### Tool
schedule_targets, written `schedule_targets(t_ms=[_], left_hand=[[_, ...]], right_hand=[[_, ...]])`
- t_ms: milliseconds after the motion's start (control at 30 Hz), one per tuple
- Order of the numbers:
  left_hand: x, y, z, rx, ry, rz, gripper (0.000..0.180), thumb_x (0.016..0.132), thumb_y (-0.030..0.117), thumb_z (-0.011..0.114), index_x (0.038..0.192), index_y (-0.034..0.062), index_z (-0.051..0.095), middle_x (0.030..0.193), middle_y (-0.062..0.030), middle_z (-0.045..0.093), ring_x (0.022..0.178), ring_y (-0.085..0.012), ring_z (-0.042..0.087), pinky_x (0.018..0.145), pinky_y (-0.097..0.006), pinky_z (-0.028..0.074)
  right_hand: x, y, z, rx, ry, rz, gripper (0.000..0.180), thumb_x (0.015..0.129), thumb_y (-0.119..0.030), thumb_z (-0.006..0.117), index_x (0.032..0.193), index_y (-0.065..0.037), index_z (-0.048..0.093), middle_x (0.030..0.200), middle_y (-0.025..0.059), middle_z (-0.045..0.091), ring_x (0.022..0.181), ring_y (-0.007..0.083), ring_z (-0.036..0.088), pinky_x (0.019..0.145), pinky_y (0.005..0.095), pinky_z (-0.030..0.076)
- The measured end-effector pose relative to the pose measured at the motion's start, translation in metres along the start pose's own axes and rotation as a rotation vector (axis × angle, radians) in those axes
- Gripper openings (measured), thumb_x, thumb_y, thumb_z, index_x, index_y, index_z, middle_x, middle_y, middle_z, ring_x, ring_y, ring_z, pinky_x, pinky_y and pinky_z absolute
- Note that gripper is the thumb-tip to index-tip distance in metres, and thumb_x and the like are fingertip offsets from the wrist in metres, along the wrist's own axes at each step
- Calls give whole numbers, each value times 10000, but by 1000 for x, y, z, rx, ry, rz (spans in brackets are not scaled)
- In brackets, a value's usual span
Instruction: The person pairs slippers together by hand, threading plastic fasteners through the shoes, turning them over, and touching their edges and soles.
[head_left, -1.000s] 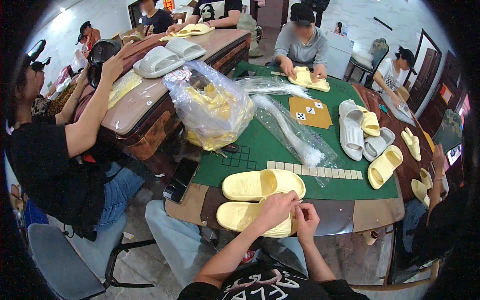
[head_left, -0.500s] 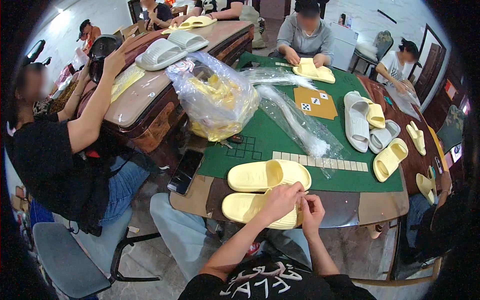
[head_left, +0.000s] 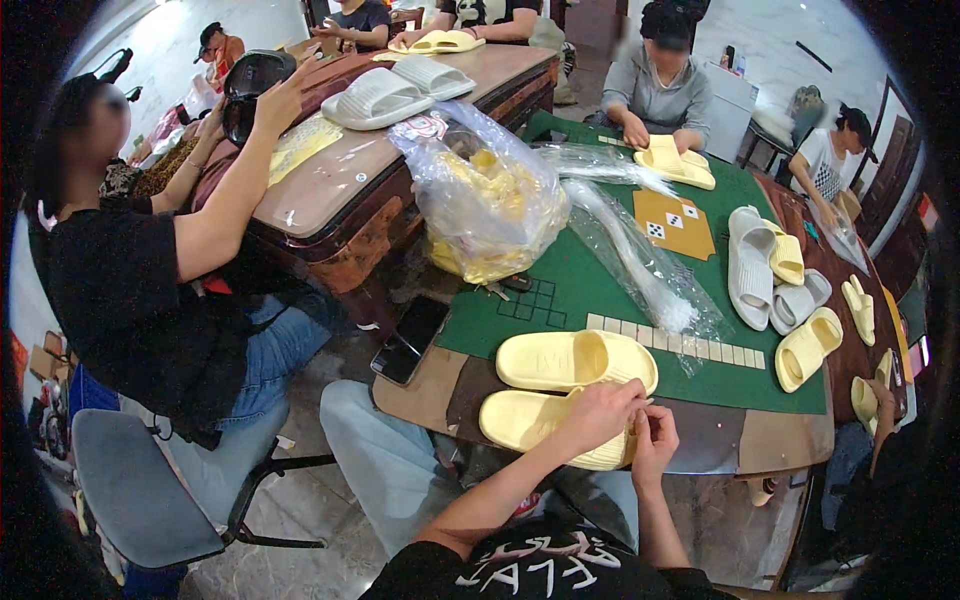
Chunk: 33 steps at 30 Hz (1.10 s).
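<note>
Two pale yellow slide slippers lie side by side at the table's near edge: the farther slipper (head_left: 540, 358) and the nearer slipper (head_left: 515, 415), toes to the right. My left hand (head_left: 605, 412) reaches over the nearer slipper's strap with fingers closed in a pinch. Close by its fingertips, my right hand (head_left: 655, 440) is also pinching, beside the toe end. Whatever is between the fingers is too small to make out. Just beyond the slippers, clear plastic bags hold a bundle of thin white strands (head_left: 655, 290).
A bulging plastic bag (head_left: 490, 200) stands left of the green mat (head_left: 540, 310). Grey slippers (head_left: 750, 265) and yellow slippers (head_left: 808, 350) lie at the right. A phone (head_left: 412, 340) rests at the left edge. Co-workers sit around; one across handles a yellow slipper (head_left: 675, 160).
The whole view has shifted, so the table and slippers appear farther right and slightly lower. My hands stay pinched together at the nearer slipper's strap.
</note>
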<state>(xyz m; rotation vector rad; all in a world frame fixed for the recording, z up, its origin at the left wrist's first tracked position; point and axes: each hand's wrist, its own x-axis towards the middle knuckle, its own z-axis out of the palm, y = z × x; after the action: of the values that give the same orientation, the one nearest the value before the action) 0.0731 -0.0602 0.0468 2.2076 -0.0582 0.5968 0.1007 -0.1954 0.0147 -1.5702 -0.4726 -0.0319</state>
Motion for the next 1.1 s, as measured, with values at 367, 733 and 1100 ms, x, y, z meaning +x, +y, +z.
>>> schedule_targets(t_ms=[367,733,1100], left_hand=[[-1,-2,3,17,23,38,102,859,179,585,892,90,549,654,-67,609,639,-267,624,546,-401,470],[-1,-1,1,28,24,44,95,859,173,581,880,86,547,678,-72,628,667,-260,637,572,-393,481],[-1,1,0,6,11,53,92,865,167,576,893,85,544,659,-74,623,653,-263,634,575,-389,482]], right_hand=[[0,5,1,-43,37,-40,64,894,-47,577,873,8,552,802,28,548,731,91,497,653,226,416],[0,6,1,-96,21,-47,46,908,-42,560,910,4,551,831,3,537,730,63,498,657,202,418],[0,-2,5,-56,53,-34,66,879,-48,595,877,7,558,776,27,562,689,85,513,620,227,425]])
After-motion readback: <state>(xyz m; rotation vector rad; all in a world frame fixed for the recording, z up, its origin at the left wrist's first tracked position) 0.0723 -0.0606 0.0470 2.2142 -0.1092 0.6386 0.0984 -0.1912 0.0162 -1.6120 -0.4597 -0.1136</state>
